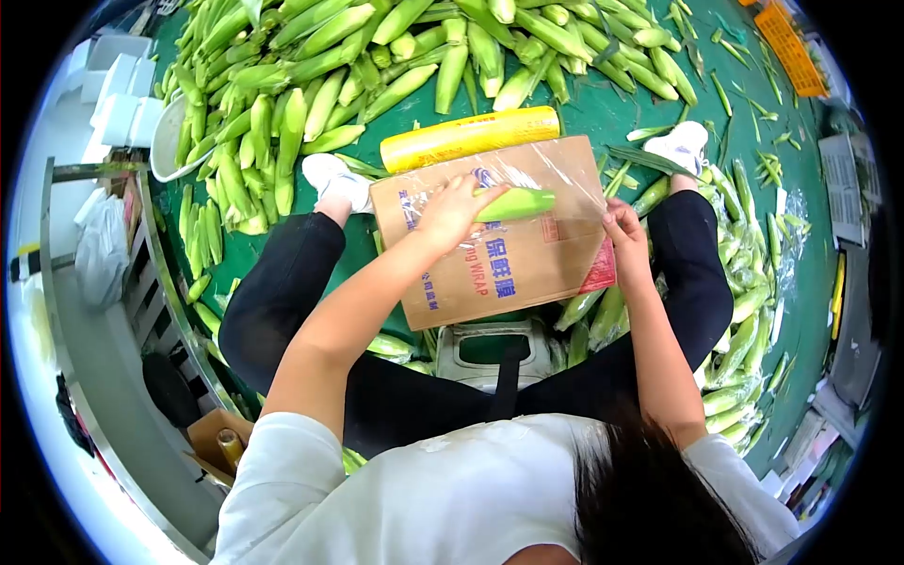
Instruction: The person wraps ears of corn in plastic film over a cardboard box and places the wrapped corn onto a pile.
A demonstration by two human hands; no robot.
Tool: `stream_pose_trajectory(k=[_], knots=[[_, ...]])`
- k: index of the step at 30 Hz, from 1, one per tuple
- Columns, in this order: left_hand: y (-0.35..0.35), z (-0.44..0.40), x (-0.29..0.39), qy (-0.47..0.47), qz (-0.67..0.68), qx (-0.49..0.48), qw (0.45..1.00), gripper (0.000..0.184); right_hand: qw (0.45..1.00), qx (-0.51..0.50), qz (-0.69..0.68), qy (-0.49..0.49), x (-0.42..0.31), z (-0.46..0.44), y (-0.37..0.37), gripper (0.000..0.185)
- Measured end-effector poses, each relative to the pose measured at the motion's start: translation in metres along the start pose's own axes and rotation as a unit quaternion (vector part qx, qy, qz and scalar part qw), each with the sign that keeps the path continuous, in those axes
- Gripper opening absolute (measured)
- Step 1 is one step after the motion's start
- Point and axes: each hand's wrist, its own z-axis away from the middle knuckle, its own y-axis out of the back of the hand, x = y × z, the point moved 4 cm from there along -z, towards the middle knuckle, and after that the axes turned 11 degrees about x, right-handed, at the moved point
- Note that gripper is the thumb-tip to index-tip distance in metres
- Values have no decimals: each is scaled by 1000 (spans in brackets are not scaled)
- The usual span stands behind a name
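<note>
An ear of corn (518, 203) in its green husk lies across a brown cardboard box (556, 268) in front of me. My left hand (450, 215) grips the left end of the corn, fingers closed over it. At the right edge of the box my right hand (625, 231) pinches the edge of a clear plastic film (574, 179), which stretches over the box top; how far it passes around the corn is hard to see. A yellow roll of cling film (469, 139) rests along the far edge of the box.
A large heap of husked-green corn (367, 47) fills the far side, partly over a white basin (168, 141). Film-wrapped corn (744, 348) lies to my right. An orange crate (789, 47) stands far right, a metal rack (160, 273) at left.
</note>
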Motion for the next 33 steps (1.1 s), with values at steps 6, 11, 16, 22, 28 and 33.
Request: stream_pose_trajectory(k=[6, 11, 16, 22, 28, 33], knots=[[-7, 18, 2, -58, -31, 157, 985, 78, 832, -274, 324, 357, -38, 21, -151, 28], [-19, 108, -17, -71, -31, 81, 994, 46, 817, -310, 312, 373, -19, 6, -158, 43], [4, 97, -35, -92, 16, 137, 986, 15, 819, -329, 309, 355, -32, 1, -152, 56], [39, 94, -30, -96, 170, -14, 981, 13, 756, -508, 304, 280, -47, 11, -120, 65], [-20, 36, -52, 1, 158, -48, 986, 24, 735, -445, 339, 385, -33, 7, -136, 40], [60, -24, -105, 196, 208, 175, 942, 36, 696, -330, 387, 507, -38, -54, -198, 36]])
